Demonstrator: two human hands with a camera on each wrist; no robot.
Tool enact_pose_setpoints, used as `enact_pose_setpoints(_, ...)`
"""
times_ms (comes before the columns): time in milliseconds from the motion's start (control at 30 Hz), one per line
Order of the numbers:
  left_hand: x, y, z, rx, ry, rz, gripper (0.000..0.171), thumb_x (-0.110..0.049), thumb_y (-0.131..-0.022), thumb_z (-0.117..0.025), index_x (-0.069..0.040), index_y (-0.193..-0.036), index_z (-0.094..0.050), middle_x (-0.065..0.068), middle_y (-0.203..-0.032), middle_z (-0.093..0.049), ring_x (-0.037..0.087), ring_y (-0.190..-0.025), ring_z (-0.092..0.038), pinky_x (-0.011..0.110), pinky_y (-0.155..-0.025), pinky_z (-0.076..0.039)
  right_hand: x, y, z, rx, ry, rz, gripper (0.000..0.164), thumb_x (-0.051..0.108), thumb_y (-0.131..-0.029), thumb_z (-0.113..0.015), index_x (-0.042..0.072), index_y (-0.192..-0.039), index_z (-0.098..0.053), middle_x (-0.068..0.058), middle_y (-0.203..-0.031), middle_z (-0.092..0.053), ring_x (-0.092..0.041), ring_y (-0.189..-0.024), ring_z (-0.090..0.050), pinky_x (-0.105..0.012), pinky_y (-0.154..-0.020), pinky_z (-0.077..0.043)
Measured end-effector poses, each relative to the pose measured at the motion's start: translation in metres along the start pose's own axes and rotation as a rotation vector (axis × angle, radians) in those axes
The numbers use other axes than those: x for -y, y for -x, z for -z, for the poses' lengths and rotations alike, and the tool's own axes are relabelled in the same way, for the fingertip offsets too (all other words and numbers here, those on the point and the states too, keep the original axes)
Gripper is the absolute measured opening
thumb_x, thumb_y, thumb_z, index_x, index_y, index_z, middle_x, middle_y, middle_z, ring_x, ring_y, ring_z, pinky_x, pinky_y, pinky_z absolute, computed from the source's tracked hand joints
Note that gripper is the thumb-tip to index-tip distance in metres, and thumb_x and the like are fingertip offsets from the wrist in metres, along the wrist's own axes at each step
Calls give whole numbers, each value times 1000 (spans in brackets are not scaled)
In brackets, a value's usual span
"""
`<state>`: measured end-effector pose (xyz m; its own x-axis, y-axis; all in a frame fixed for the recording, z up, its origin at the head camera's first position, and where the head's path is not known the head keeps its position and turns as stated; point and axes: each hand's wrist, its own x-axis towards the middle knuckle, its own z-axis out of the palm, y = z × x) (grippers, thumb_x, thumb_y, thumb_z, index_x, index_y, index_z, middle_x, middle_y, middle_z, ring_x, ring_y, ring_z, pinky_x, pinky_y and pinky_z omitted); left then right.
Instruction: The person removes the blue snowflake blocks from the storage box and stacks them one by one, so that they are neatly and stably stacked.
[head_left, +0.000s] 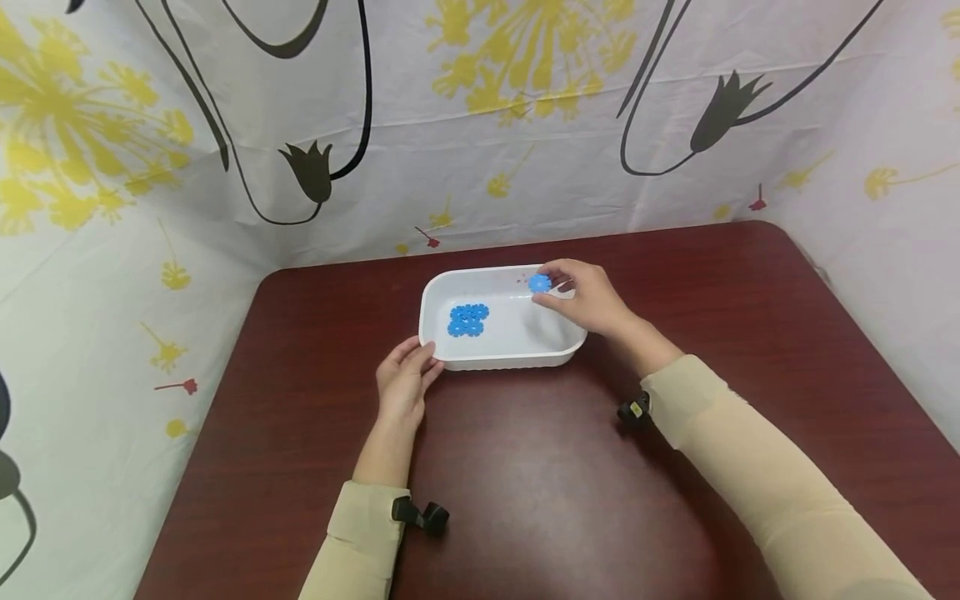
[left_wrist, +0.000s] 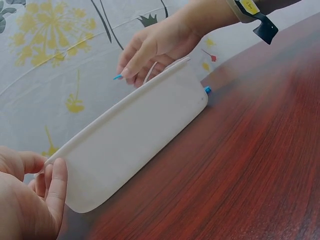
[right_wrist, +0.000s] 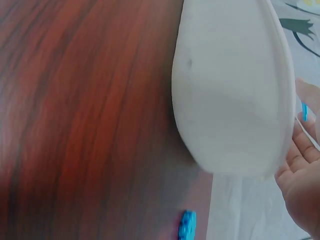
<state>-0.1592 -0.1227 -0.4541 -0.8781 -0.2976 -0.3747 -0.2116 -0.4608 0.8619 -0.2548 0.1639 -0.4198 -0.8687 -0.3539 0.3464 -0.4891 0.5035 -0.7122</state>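
A white tray (head_left: 506, 362) stands on the table. My left hand (head_left: 405, 379) grips its near left corner, with the thumb at the rim; in the left wrist view, this hand (left_wrist: 35, 192) holds the tray's end wall. Above the tray's right part, my right hand (head_left: 588, 296) pinches a blue notched disc (head_left: 539, 283) between thumb and fingertips. A thin white strip (left_wrist: 150, 72) shows by the right fingers; I cannot tell what it is. Inside the tray, several blue notched discs (head_left: 467, 320) lie grouped at the left.
Another blue piece (right_wrist: 187, 226) lies on the table outside the tray; the head view does not show it. The dark red-brown table (head_left: 525, 483) reaches back to a patterned cloth (head_left: 465, 167). Small black devices (head_left: 636, 410) are worn at both wrists.
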Motion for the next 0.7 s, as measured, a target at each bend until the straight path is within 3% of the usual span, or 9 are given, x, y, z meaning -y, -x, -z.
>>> enact_pose_setpoints(267, 1, 0, -1, -9, 8, 10, 35, 0, -92, -72, 1, -125, -59, 8, -96, -65, 13, -75, -64, 28, -80, -63, -10, 8, 19, -48, -12, -98, 35, 13, -87, -82, 0, -116, -68, -15, -102, -71, -27, -89, -67, -43, -80, -60)
enact_pose_setpoints(500, 0, 0, -1, -19, -2, 13, 37, 0, -92, -72, 1, -126, -59, 8, -96, -64, 15, -77, -64, 28, -80, -63, -22, 18, 32, -66, 22, -164, 37, 21, -89, -81, 4, -119, -67, -12, -104, -70, -26, -90, -69, -13, -72, -53)
enact_pose_setpoints(700, 0, 2, -2, -18, 8, 11, 34, 1, -92, -71, 1, -124, -59, 8, -94, -65, 14, -75, -64, 28, -78, -63, -37, 27, 41, -77, 44, -225, 42, 27, -90, -80, 6, -123, -66, -12, -106, -70, -27, -93, -67, -18, -72, -53)
